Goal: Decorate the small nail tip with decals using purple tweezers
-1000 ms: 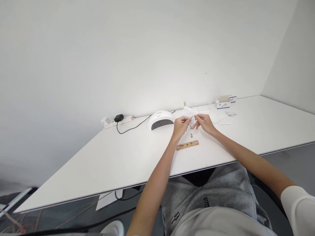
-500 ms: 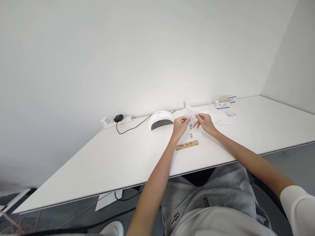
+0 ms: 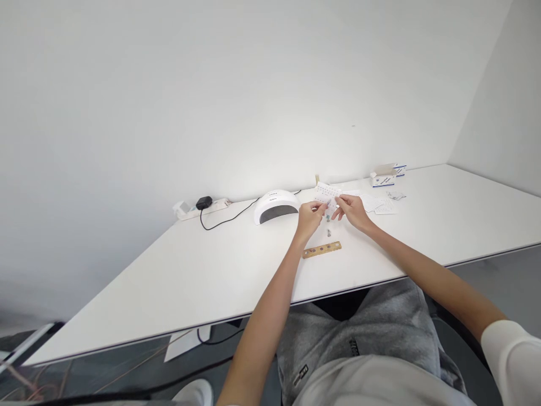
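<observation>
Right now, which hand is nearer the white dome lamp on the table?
Left. The left hand is just right of the lamp in the picture, close beside it; the right hand is farther right, past the left one. Both hold a small white sheet.

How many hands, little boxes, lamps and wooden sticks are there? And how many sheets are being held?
Hands (left hand, right hand): 2
Small boxes: 2
White lamp: 1
Wooden strip: 1
Dotted sheet held in the hands: 1
Total: 7

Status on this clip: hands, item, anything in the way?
Left hand and right hand both pinch small white sheet above table. Wooden strip lies nearer, untouched.
</observation>
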Motion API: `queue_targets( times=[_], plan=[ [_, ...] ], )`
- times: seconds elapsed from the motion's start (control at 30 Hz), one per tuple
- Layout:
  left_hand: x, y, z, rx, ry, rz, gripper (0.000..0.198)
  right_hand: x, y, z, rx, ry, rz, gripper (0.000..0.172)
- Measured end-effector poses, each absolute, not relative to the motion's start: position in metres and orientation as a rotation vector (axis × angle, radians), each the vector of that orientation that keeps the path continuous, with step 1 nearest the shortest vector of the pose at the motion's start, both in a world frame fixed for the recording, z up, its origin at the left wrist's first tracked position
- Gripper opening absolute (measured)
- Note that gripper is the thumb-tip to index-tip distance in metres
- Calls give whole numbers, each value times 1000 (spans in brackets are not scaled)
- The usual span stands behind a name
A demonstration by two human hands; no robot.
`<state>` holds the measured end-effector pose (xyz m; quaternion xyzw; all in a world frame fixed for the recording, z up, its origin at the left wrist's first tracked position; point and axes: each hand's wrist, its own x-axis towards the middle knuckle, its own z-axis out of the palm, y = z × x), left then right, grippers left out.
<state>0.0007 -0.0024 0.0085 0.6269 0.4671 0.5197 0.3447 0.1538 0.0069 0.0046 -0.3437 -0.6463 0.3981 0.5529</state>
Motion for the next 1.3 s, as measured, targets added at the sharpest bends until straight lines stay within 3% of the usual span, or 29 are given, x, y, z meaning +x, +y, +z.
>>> queue_targets(
  times=[0.2,0.57,1.3],
  plan=[
    [3,0,4,1846,1275,1481,18,154,9,2,-819,-1542,936,46],
    [2,4,-3,2134,1332,1506,25,153,9,1,-810,-1545,950,48],
    [2,3,-1,2140,1372,1463,26,152,7,2,-831,-1561,970,46]
  ],
)
